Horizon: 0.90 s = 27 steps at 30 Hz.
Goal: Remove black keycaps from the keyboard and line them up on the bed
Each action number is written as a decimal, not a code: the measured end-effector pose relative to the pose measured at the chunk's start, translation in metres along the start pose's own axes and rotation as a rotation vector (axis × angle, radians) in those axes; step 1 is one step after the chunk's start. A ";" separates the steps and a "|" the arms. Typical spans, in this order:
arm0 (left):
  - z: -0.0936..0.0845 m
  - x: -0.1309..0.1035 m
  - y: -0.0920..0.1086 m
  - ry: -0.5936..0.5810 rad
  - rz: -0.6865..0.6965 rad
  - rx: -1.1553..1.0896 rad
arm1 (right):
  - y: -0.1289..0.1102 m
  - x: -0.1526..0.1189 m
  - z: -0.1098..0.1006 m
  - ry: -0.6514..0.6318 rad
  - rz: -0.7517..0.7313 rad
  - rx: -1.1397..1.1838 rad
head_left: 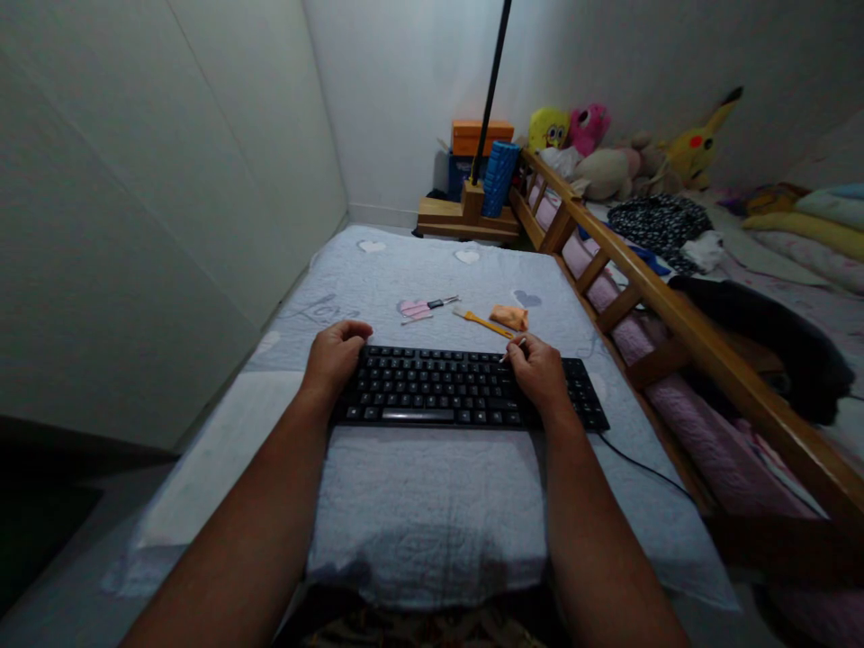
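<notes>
A black keyboard (pixel 432 382) lies flat on the pale blue cloth. My left hand (pixel 336 357) is wrapped round its left end, fingers at the far edge. Over the keys near the right side, my right hand (pixel 536 364) pinches a thin white cotton swab (pixel 513 350), held near the keyboard's top row. Beyond the keyboard lie an orange-handled brush (pixel 487 324), a crumpled orange cloth (pixel 509 317), a small dark tool with a metal end (pixel 444 302) and another thin swab (pixel 417 319).
The keyboard's cable (pixel 644 466) runs off to the right. A wooden bed rail (pixel 631 301) borders the right side, with plush toys and clothes beyond. At the back stand a wooden base (pixel 442 214) with a black pole, an orange box (pixel 481 136) and a blue roller (pixel 500 178).
</notes>
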<state>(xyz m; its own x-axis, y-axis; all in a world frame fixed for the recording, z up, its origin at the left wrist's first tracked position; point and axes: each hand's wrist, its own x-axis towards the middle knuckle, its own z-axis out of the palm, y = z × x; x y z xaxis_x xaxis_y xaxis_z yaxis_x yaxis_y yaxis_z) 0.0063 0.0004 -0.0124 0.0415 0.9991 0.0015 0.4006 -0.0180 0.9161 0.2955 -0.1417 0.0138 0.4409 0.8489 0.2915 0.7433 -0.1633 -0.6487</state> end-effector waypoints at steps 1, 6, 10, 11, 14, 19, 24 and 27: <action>0.000 0.000 0.000 0.001 -0.001 0.001 | 0.000 0.000 0.000 0.000 0.000 -0.002; 0.000 -0.001 0.002 0.004 0.005 0.010 | 0.000 0.000 0.000 0.001 -0.003 -0.006; 0.000 -0.001 0.001 -0.002 0.001 0.005 | -0.001 -0.001 -0.001 -0.005 0.001 -0.014; 0.000 -0.001 0.001 -0.001 0.004 0.004 | -0.001 -0.001 -0.001 -0.006 0.001 -0.015; 0.000 0.000 0.000 0.002 0.009 0.003 | -0.002 -0.001 -0.001 0.000 -0.001 -0.016; -0.001 -0.002 0.002 0.001 0.004 0.006 | -0.002 -0.001 -0.001 -0.004 -0.007 -0.009; -0.001 -0.003 0.005 0.002 -0.009 0.009 | 0.000 0.000 0.000 -0.003 -0.008 -0.012; -0.001 -0.003 0.005 -0.002 -0.008 0.010 | 0.001 0.000 0.000 -0.004 -0.011 -0.018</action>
<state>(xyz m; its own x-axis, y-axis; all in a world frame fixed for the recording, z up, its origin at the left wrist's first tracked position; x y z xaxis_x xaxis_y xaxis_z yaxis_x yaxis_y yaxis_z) 0.0073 -0.0023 -0.0077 0.0397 0.9992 -0.0068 0.4096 -0.0101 0.9122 0.2957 -0.1418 0.0129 0.4308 0.8526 0.2959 0.7570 -0.1629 -0.6327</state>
